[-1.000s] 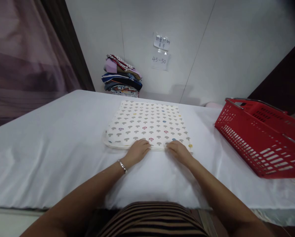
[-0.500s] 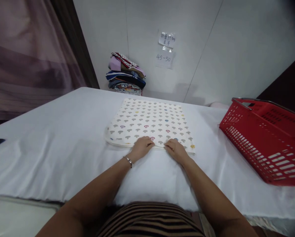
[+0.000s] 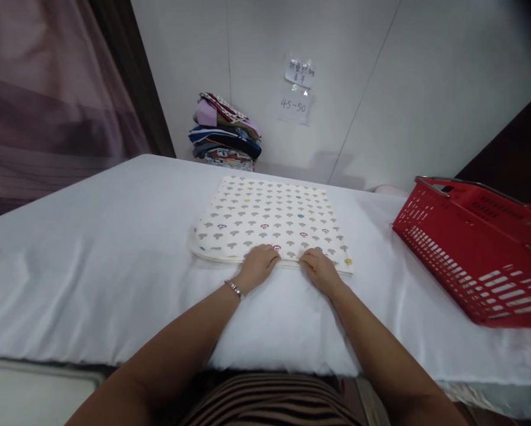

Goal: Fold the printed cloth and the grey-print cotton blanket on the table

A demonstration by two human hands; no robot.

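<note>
A folded white cloth (image 3: 269,214) printed with small grey and coloured mushrooms lies flat on the white-covered table (image 3: 114,248). My left hand (image 3: 260,264), with a bracelet at the wrist, has its fingers closed on the near edge of the cloth, left of the middle. A short way to the right, my right hand (image 3: 321,269) pinches the same edge. Both thumbs are mostly out of sight. The cloth's left near corner is rounded by the fold, and its layers show along the near edge.
At the right of the table stands a red plastic basket (image 3: 464,248) with metal handles. Behind the far edge rises a stack of folded fabrics (image 3: 225,133). Paper signs (image 3: 295,106) hang on the wall, and a pinkish curtain (image 3: 47,106) is at the left.
Almost nothing differs. The view has shifted slightly; both hands stay on the near edge of the cloth, which lies as before.
</note>
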